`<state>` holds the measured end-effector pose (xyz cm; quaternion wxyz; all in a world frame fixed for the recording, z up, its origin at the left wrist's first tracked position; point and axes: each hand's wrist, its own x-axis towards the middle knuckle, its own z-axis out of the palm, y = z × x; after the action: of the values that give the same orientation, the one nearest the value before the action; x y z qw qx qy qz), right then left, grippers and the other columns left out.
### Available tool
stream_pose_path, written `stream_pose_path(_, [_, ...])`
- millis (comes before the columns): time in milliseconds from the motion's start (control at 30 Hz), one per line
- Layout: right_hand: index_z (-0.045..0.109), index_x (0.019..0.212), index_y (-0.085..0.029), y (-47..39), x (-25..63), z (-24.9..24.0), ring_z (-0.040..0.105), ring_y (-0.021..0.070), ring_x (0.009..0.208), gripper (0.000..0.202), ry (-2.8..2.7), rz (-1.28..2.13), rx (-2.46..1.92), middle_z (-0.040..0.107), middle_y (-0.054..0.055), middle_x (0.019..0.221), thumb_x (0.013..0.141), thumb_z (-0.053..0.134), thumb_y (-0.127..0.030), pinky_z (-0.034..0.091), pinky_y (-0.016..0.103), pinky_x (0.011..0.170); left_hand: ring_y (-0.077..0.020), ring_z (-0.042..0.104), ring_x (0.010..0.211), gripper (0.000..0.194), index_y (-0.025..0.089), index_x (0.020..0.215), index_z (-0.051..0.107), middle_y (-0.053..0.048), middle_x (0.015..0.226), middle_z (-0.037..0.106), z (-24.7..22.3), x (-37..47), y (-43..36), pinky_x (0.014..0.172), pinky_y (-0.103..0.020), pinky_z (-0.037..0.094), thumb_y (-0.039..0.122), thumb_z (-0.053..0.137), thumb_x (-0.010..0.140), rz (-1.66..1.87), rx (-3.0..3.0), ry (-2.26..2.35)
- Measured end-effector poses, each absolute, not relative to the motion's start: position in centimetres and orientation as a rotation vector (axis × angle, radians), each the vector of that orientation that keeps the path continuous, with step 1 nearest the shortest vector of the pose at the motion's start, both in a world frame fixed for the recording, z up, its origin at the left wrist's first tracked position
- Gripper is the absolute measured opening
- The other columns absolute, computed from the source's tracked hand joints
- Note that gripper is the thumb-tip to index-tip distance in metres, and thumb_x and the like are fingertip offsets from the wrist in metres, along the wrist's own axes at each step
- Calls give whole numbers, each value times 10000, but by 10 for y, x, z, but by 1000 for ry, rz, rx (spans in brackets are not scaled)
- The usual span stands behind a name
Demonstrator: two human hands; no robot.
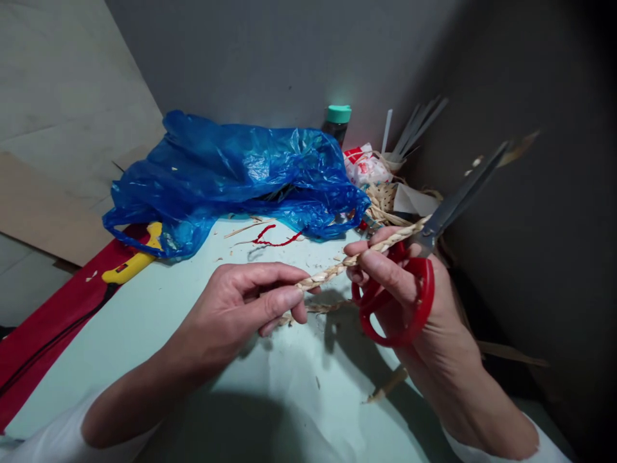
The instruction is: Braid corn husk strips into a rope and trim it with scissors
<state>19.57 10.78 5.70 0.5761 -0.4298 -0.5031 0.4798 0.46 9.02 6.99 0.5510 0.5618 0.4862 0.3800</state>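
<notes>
A pale braided straw cord [332, 274] stretches between my two hands above the table. My left hand [250, 299] pinches one end of it between thumb and fingers, and more braid passes below those fingers. With thumb and fingertips my right hand [424, 289] grips the cord farther along. Hooked in that same hand are scissors [418, 305] with red handles, their blades pointing up and away to the right. A scrap of straw [519, 146] shows, blurred, beyond the blade tips.
A blue plastic bag [241, 167] lies across the back of the pale table [270, 399]. On the left is a yellow-handled tool [130, 265] with a black cord. Red yarn [279, 242], straw bits, a green-lidded jar [339, 116] and white strips [419, 125] are behind. Grey walls enclose the back and right.
</notes>
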Motion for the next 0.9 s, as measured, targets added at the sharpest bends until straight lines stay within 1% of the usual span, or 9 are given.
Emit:
stream_pose_path(133, [545, 856, -225, 109, 195, 53, 642, 148, 675, 180, -1165, 1197, -973, 713, 26, 921, 812, 675, -342, 533, 297, 619, -114, 547, 572, 120, 202, 834, 763, -6, 616, 681, 71, 5, 89, 515, -197, 414, 280, 680, 798, 953, 1370, 1214])
stream_pose_path(233, [542, 859, -234, 109, 195, 49, 631, 132, 656, 181, -1139, 1279, -893, 716, 2, 894, 799, 695, -310, 523, 283, 619, -110, 531, 529, 101, 203, 765, 769, 9, 556, 647, 73, 8, 88, 475, -191, 391, 281, 705, 759, 1029, 1382, 1282])
stream_pose_path(267, [543, 862, -236, 109, 194, 49, 628, 129, 649, 182, -1125, 1310, -870, 716, -3, 886, 795, 701, -296, 521, 279, 617, -104, 524, 517, 98, 204, 729, 768, 11, 559, 649, 74, 9, 88, 465, -186, 386, 284, 715, 748, 1055, 1393, 1297])
stream_pose_path(333, [546, 860, -238, 108, 194, 50, 625, 123, 643, 182, -1091, 1358, -843, 716, -12, 865, 787, 709, -271, 518, 269, 617, -106, 558, 543, 106, 212, 673, 764, 9, 609, 687, 74, 10, 88, 482, -178, 413, 290, 729, 735, 1093, 1438, 1310])
stream_pose_path(400, [556, 854, -238, 107, 193, 52, 624, 118, 650, 180, -1059, 1376, -824, 714, -21, 843, 780, 720, -253, 516, 256, 623, -125, 620, 610, 85, 236, 696, 778, 10, 688, 733, 73, 10, 89, 530, -177, 461, 291, 729, 738, 1104, 1500, 1319])
stream_pose_path(500, [578, 856, -246, 105, 192, 53, 629, 112, 667, 178, -1051, 1361, -802, 713, -33, 826, 772, 736, -239, 519, 244, 637, -142, 676, 700, 88, 269, 794, 792, 20, 791, 766, 72, 9, 89, 598, -178, 509, 279, 710, 760, 1072, 1608, 1370])
stream_pose_path(667, [587, 858, -258, 104, 192, 49, 651, 122, 688, 192, -1135, 1358, -794, 721, -39, 824, 763, 751, -230, 528, 253, 640, -134, 688, 780, 145, 240, 868, 781, 14, 856, 769, 71, 10, 88, 729, -176, 520, 201, 664, 790, 1042, 1891, 1430])
stream_pose_path(733, [587, 863, -257, 105, 192, 47, 657, 126, 700, 187, -1150, 1362, -795, 723, -36, 830, 769, 747, -232, 530, 257, 643, -132, 685, 785, 147, 230, 867, 776, 9, 861, 766, 71, 12, 87, 716, -173, 516, 191, 651, 799, 1044, 1922, 1421])
stream_pose_path(900, [579, 867, -257, 106, 191, 43, 659, 128, 699, 187, -1143, 1360, -773, 720, -37, 827, 776, 738, -222, 524, 252, 617, -133, 664, 722, 141, 236, 853, 773, 4, 817, 753, 70, 14, 84, 553, -172, 474, 215, 643, 804, 1092, 1812, 1391])
